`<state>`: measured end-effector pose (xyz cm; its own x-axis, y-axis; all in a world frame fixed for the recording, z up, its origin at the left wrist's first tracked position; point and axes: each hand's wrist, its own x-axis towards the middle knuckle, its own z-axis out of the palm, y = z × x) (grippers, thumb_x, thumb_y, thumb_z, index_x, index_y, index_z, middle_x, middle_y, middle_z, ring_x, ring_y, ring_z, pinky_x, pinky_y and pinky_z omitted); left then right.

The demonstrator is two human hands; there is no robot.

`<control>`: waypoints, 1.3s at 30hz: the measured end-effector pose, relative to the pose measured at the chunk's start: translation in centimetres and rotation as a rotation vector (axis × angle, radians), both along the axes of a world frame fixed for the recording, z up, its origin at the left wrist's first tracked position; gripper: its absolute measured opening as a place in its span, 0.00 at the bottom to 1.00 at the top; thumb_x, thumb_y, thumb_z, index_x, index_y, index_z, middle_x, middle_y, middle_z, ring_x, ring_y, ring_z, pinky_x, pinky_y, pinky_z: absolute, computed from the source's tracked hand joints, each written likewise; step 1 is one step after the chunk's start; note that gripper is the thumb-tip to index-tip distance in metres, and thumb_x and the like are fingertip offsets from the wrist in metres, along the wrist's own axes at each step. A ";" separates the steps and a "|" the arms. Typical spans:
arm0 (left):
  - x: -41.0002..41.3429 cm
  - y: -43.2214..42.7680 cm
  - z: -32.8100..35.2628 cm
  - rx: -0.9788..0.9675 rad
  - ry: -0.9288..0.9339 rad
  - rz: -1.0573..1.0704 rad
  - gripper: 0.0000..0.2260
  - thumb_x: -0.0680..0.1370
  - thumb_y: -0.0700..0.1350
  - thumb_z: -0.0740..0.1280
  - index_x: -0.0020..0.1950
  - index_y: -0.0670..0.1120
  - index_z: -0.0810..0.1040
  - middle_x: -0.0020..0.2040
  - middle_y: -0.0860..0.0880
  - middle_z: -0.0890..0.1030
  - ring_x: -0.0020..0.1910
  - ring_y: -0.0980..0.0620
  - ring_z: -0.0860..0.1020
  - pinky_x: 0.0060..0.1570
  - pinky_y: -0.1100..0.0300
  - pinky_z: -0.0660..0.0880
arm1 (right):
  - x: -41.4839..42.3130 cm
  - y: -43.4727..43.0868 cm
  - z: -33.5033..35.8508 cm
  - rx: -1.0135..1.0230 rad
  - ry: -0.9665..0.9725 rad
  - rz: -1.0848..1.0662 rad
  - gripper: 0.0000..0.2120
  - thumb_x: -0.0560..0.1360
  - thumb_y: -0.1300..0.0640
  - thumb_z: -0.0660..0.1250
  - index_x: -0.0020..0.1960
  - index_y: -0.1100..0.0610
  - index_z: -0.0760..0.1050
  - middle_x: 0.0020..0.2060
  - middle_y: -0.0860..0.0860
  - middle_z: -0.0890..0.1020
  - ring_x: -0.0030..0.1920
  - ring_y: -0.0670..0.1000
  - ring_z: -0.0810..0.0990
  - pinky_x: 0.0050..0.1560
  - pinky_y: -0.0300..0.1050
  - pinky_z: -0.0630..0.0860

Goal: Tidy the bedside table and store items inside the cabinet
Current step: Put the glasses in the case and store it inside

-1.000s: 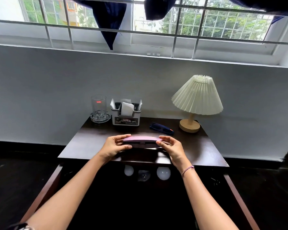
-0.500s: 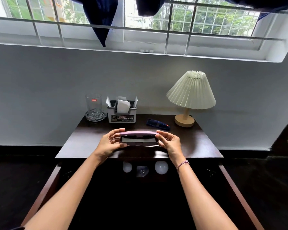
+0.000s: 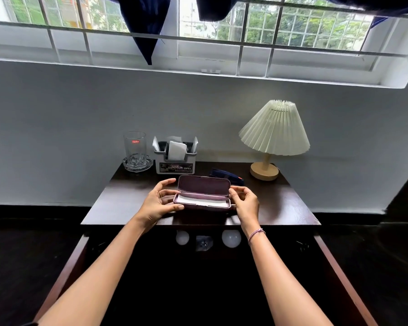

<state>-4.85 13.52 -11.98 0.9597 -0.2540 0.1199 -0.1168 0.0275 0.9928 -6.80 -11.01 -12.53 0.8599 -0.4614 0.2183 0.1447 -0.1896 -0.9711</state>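
A mauve spectacle case [image 3: 203, 192] is held just above the middle of the dark wooden bedside table [image 3: 285, 208], its lid swung up and back. A pale cloth lines the inside. My left hand [image 3: 156, 203] grips the case's left end and my right hand [image 3: 245, 203] grips its right end. Behind the case lies a dark blue stapler [image 3: 231, 178], partly hidden by the lid. Below the tabletop the cabinet [image 3: 198, 267] is dark inside, with two white bulbs [image 3: 231, 238] and a small clear object [image 3: 204, 243] visible.
At the back left a drinking glass [image 3: 135, 147] stands in a glass dish. A grey organiser [image 3: 176, 158] with white papers sits beside it. A pleated cream lamp [image 3: 274, 130] stands back right. Open cabinet doors [image 3: 339, 278] flank my arms.
The case's lid has gone from shut, to a crack, to fully raised. Both hands have stayed on its ends.
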 end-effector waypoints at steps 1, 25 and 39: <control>-0.1 0.0 0.0 0.014 -0.003 0.005 0.36 0.62 0.29 0.75 0.65 0.48 0.69 0.51 0.42 0.79 0.46 0.49 0.79 0.48 0.64 0.79 | 0.0 0.0 0.0 -0.012 0.005 -0.005 0.03 0.74 0.60 0.69 0.47 0.56 0.78 0.35 0.52 0.82 0.32 0.42 0.80 0.33 0.34 0.76; 0.7 -0.6 -0.7 0.094 -0.004 0.033 0.25 0.64 0.31 0.75 0.60 0.45 0.78 0.62 0.39 0.76 0.54 0.45 0.80 0.52 0.59 0.79 | 8.4 -4.0 3.0 -0.943 0.147 -0.091 0.12 0.75 0.60 0.66 0.55 0.66 0.79 0.54 0.61 0.78 0.55 0.60 0.76 0.57 0.47 0.72; 0.2 -0.6 -0.1 0.181 -0.070 0.062 0.30 0.64 0.32 0.76 0.63 0.47 0.75 0.55 0.46 0.76 0.49 0.49 0.80 0.52 0.62 0.78 | 9.4 -3.5 3.5 -0.999 0.201 -0.087 0.14 0.72 0.59 0.71 0.53 0.67 0.80 0.49 0.62 0.79 0.51 0.61 0.78 0.50 0.48 0.74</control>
